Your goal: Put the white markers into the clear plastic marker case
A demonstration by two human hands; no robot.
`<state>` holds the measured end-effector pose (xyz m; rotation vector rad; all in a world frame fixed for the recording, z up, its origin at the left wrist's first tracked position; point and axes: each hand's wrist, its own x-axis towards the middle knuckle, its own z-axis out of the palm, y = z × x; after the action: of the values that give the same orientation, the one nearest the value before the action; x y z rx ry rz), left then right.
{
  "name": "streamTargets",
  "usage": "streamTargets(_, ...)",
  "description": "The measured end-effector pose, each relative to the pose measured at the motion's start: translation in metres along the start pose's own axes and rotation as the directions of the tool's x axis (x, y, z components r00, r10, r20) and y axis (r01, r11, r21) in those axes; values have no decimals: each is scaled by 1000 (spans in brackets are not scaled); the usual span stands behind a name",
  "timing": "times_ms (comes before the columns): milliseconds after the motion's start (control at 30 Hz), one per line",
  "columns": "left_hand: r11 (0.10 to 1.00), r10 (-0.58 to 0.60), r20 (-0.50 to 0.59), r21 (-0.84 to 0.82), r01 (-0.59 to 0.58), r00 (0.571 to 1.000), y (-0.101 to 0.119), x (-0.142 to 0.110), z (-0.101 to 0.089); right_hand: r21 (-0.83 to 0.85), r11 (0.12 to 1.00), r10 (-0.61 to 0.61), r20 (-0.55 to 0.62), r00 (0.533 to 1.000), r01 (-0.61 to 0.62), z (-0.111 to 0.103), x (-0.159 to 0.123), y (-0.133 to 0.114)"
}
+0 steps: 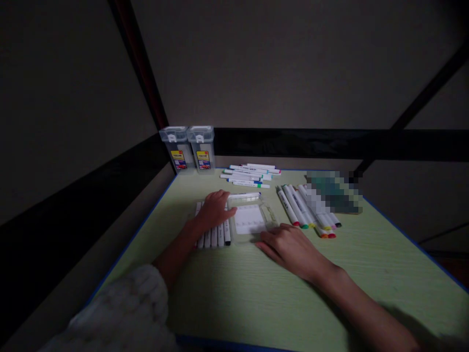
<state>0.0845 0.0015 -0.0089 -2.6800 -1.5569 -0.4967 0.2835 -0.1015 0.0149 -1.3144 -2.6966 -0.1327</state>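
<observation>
A clear plastic marker case (240, 239) lies opened out on the table. Several white markers (214, 237) fill its left half side by side, and a white sheet (251, 220) shows in the right half. My left hand (216, 210) lies over the upper part of the markers, fingers stretched out and thumb apart toward the middle of the case. At the case's front right corner, my right hand (289, 247) has its fingers bent around the edge, partly hidden from view. One marker (245, 195) lies crosswise along the case's far edge.
Behind the case is a pile of thin white markers (249, 175). Thicker markers with coloured ends (298, 208) lie at right, beside a pixelated flat object (335, 193). Two lidded clear boxes (203, 154) stand at the back left corner of the green table (234, 298), against the wall.
</observation>
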Motion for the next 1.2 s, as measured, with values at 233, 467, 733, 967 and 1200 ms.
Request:
streamTargets(233, 999, 12, -19, -29, -12, 1000, 0, 0, -2, -20, 1000, 5, -2, 1000, -5, 0, 0, 0)
streamTargets(467, 999, -2, -35, -36, 1, 999, -1, 0, 1, -19, 1000, -5, -13, 1000, 5, 0, 0, 0)
streamTargets(733, 999, -35, -17, -14, 35, 999, -1, 0, 0, -9, 1000, -14, -22, 1000, 13, 1, -1, 0)
streamTargets(967, 998, -55, -9, 8, 55, 998, 1, 0, -1, 7, 1000, -21, -23, 1000, 21, 2, -1, 1)
streamTargets(1200, 999, -12, -2, -49, 12, 1000, 1, -2, -3, 0, 1000, -21, -40, 999, 21, 0, -1, 0)
